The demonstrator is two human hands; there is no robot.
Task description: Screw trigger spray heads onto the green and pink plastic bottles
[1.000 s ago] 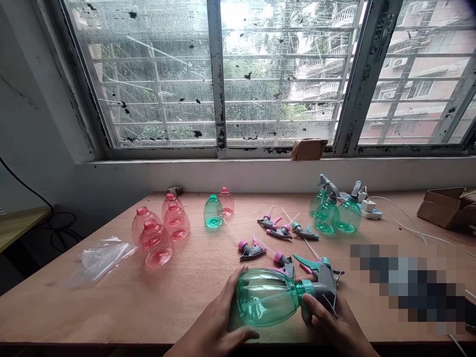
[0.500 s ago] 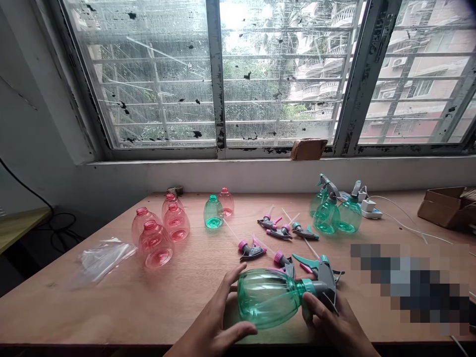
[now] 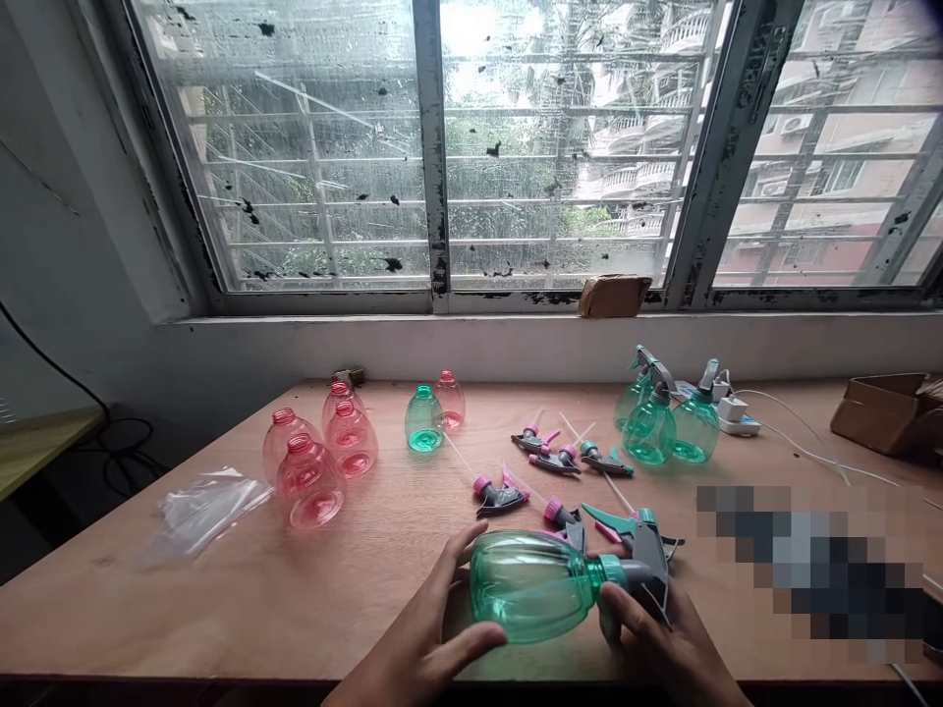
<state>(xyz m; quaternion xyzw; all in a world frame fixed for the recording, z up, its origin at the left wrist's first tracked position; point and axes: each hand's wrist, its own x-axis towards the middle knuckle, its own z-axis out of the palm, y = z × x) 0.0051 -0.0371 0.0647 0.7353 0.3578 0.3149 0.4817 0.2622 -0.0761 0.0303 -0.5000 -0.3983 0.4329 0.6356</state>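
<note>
A clear green spray bottle (image 3: 530,586) lies on its side near the front edge of the wooden table (image 3: 331,589). My left hand (image 3: 427,633) wraps its rounded base, thumb below and fingers behind. My right hand (image 3: 663,638) grips the neck at the grey and teal trigger head (image 3: 648,565), which sits on the bottle. Loose trigger heads with pink or teal collars (image 3: 549,462) lie just beyond the bottle.
Several pink bottles (image 3: 313,462) stand at the left, with one green bottle (image 3: 422,420) and a pink one behind. Assembled green sprayers (image 3: 663,422) stand at the right near a white power strip (image 3: 733,414). A plastic bag (image 3: 195,511) lies far left, a cardboard box (image 3: 884,407) far right.
My left hand's grip has shifted a little on the bottle's base, the thumb moving up under it. The bottle stays in nearly the same place.
</note>
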